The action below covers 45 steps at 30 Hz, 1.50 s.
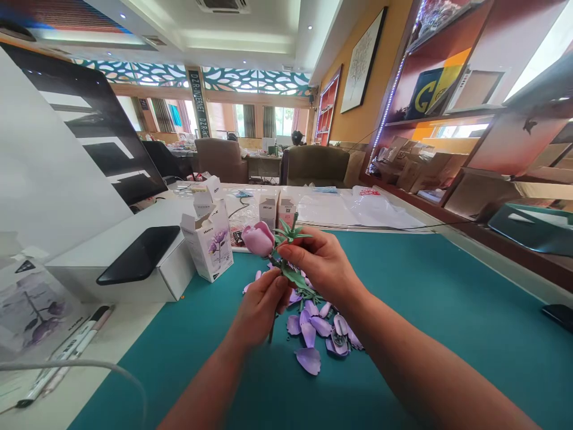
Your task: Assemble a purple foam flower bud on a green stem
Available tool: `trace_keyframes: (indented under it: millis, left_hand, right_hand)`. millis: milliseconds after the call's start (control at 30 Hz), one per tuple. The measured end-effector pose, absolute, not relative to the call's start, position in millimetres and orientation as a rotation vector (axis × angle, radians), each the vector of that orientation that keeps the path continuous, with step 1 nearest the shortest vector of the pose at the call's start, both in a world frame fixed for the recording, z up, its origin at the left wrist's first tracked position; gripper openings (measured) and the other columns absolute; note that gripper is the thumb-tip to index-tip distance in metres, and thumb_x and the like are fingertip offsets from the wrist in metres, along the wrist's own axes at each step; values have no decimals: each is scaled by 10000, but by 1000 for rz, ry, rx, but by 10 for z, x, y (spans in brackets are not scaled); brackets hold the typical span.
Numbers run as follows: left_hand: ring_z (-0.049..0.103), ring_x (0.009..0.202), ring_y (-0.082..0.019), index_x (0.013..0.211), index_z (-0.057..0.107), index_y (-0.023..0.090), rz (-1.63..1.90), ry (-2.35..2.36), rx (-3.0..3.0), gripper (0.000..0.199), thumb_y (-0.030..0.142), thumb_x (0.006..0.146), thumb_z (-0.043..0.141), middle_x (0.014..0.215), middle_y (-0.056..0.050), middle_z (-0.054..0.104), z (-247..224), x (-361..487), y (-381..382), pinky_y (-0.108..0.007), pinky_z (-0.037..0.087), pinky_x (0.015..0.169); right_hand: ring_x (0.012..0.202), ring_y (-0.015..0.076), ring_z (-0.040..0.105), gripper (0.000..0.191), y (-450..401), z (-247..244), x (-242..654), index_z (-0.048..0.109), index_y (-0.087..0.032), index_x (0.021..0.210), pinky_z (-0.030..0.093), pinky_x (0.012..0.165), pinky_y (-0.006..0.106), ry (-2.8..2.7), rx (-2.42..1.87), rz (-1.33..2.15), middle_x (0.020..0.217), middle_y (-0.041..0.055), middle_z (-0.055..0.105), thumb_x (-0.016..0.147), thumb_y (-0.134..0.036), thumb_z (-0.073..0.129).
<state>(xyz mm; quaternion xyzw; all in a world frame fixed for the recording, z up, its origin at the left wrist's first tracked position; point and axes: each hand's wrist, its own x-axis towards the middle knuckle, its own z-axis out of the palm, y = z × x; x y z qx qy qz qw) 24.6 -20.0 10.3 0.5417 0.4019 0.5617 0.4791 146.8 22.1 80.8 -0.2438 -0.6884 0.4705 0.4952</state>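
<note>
Held above the mat (425,298), left of the near petals (308,361), the flower (258,239) looks light, stiff and fragile, best gripped by its stem, which the left hand (258,303) pinches as the right hand (330,264) pinches its leafy top (290,232).

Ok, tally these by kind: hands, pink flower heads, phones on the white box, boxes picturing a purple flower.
Hands: 2
Pink flower head: 1
Phone on the white box: 1
Boxes picturing a purple flower: 2
Total: 6
</note>
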Motion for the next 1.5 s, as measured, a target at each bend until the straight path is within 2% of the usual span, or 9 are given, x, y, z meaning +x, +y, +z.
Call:
trace_keyframes:
  millis: [167,233,367,533,700,900,1000,1200,1500]
  left_hand:
    - [367,513,-98,727,505,190,1401,974,1316,427,600,840,548,575,47,446,115,239,-181,-254,293,508]
    - [380,521,-102,745,519,188,1404,1001,1314,396,570,840,560,588,46,454,157,229,-189,-249,310,513]
    - [398,545,-114,844,609,168,1388,1113,1359,367,532,831,561,607,40,457,256,142,-206,-246,317,522]
    - [383,539,-125,876,654,159,1141,1369,1517,364,499,817,536,584,48,429,225,-72,-157,-252,290,512]
    - [498,605,-179,874,686,191,962,1722,1706,357,449,858,439,627,5,547,129,-254,-187,-275,348,547]
    - [618,831,-243,879,664,216,728,2071,1867,374,396,896,337,912,-70,687,-17,-528,-296,-318,432,687]
    - [618,890,-258,857,655,212,665,2151,1888,345,373,889,352,937,-92,676,-137,-719,-336,-339,442,750]
    - [619,812,-257,755,652,204,513,2204,1955,347,392,863,382,832,-90,620,-354,-1047,-408,-364,455,772]
    - [649,912,-259,945,699,209,434,2280,1961,393,410,859,372,963,-88,662,-509,-1293,-447,-360,484,812]
  right_hand:
    - [580,104,479,212,249,783,1403,590,-196,616,404,532,241,-1565,-631,1188,595,-28,564,672,-354,720]
    - [598,105,492,207,272,770,1437,654,-190,699,416,556,247,-1550,-623,1219,641,-16,597,682,-384,724]
    - [569,89,477,329,337,699,1647,710,-179,920,404,554,247,-1534,-642,1217,689,-16,601,768,-468,673]
    - [534,86,435,402,406,435,1984,711,-147,852,313,484,235,-1478,-786,1239,625,-22,551,737,-532,692]
    - [519,86,415,463,447,47,2226,699,-132,815,307,491,238,-1447,-903,1284,583,-33,528,687,-577,718]
    - [515,90,411,481,467,-191,2395,705,-130,836,287,498,246,-1422,-990,1336,592,-32,536,663,-578,733]
    - [499,90,389,480,454,-213,2448,697,-135,803,267,490,248,-1433,-1005,1356,558,-44,510,636,-583,741]
    - [509,99,399,469,437,-293,2555,688,-142,779,278,493,259,-1433,-1065,1407,572,-31,523,602,-572,750]
    - [524,101,415,395,437,-354,2611,696,-161,789,303,493,252,-1463,-1079,1421,586,-30,530,639,-526,719]
